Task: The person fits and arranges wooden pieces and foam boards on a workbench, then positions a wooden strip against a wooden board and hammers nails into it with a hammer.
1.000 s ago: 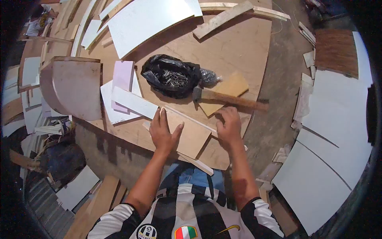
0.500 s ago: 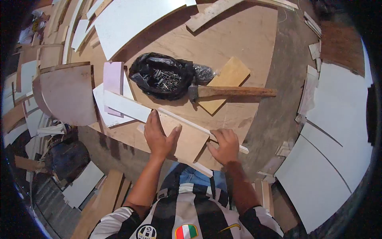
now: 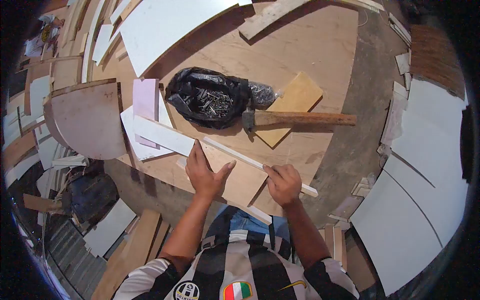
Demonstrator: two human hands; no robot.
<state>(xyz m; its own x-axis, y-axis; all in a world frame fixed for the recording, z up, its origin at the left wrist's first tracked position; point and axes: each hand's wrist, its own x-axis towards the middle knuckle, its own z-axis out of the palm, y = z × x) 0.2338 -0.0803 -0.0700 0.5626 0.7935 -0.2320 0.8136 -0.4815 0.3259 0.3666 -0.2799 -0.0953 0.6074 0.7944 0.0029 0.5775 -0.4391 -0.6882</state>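
Note:
My left hand (image 3: 206, 176) lies on a light plywood board (image 3: 240, 182), thumb spread away from the fingers. Its fingertips reach the near end of a white strip (image 3: 165, 134). At the board's right end my right hand (image 3: 284, 184) is closed on a narrow wooden strip (image 3: 235, 155) running along the far edge; the thumb is mostly hidden. Another narrow strip (image 3: 261, 215) sticks out from under the near edge. Beyond my hands, a hammer (image 3: 300, 119) rests across a yellowish wood block (image 3: 295, 100), its head against a black plastic bag (image 3: 200, 80) of nails (image 3: 215, 102).
A pink-white piece (image 3: 146, 95) lies on a white panel (image 3: 131, 125) at left. A large white board (image 3: 165, 30) and a wooden plank (image 3: 270, 20) lie at the back. White sheets (image 3: 415, 200) stand right; a curved panel (image 3: 87, 122) stands left.
My right hand's fingers have drawn in and closed on the narrow strip. The left hand stays on the board, and the whole view has shifted slightly.

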